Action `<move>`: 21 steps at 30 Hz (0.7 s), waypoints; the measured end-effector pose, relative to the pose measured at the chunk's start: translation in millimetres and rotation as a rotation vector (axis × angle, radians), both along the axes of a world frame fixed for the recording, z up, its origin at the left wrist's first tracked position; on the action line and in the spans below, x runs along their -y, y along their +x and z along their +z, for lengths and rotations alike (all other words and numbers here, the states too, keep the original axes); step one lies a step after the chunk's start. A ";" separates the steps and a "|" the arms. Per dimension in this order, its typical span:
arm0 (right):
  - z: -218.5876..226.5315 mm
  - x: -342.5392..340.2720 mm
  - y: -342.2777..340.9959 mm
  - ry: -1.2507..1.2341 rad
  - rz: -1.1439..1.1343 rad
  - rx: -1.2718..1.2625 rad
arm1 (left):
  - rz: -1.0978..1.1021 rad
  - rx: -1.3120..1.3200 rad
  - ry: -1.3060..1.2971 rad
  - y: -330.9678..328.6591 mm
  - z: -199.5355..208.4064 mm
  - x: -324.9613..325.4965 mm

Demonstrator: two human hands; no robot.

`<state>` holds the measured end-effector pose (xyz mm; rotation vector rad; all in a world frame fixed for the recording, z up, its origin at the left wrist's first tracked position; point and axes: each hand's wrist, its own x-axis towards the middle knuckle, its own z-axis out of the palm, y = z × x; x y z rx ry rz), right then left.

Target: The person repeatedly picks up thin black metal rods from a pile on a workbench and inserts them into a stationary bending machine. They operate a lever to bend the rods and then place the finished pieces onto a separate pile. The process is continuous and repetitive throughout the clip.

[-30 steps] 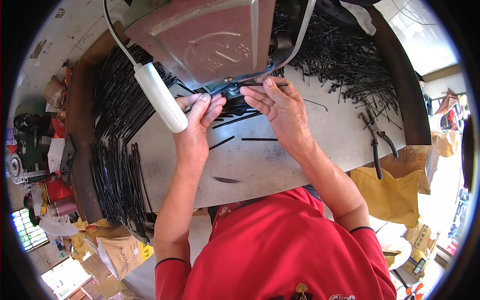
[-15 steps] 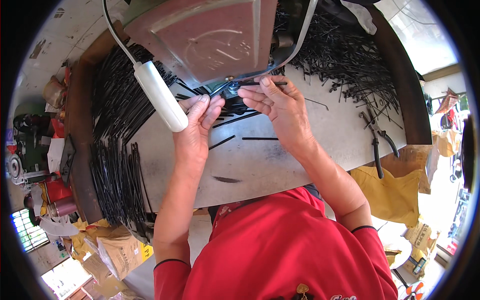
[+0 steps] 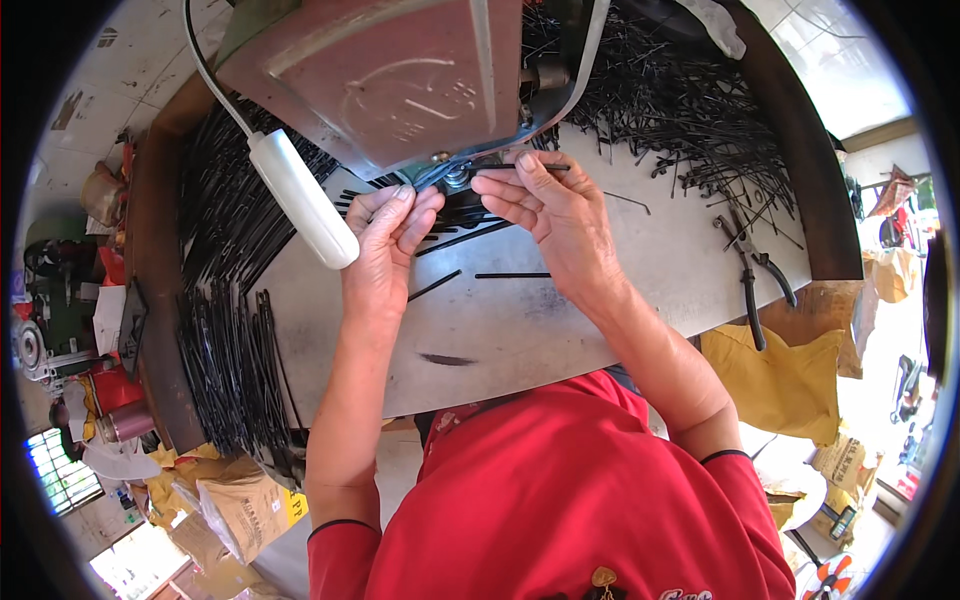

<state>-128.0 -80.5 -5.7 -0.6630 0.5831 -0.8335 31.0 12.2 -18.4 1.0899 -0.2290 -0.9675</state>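
Under the front of a machine with a worn reddish-brown cover (image 3: 385,85), both my hands are raised close together. My right hand (image 3: 560,215) pinches a thin black rod (image 3: 535,166) between thumb and fingers, its left end at the machine's small metal working head (image 3: 457,178). Just left of that head, my left hand (image 3: 380,235) is closed, thumb against fingers; what lies in its pinch merges with the dark metal and cannot be made out. Loose black rods (image 3: 512,275) lie on the metal table (image 3: 520,335) below my hands.
A white elongated lamp (image 3: 303,200) on a cable hangs close to my left hand. Bundled black rods (image 3: 235,370) fill the table's left side. Thin bent rods (image 3: 670,110) heap at the far right, near dark-handled pliers (image 3: 748,270). A raised brown rim (image 3: 815,190) borders the table.
The view has shifted slightly, so the machine and lamp appear farther left. Both hands keep nearly the same pose at the working head, and the right still pinches the rod.
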 end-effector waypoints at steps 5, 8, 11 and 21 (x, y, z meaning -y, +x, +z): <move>6.0 1.6 -0.7 -0.025 0.001 0.025 | 0.062 0.072 -0.015 -8.6 11.1 0.8; -2.7 4.4 1.0 -0.017 0.016 0.044 | 0.060 0.077 -0.008 -6.4 6.6 0.7; -4.9 4.5 1.7 0.030 -0.011 0.025 | 0.068 0.087 0.020 -9.5 9.2 4.7; -7.1 29.9 -1.2 0.079 0.125 0.007 | -0.043 0.350 0.173 4.6 25.0 10.8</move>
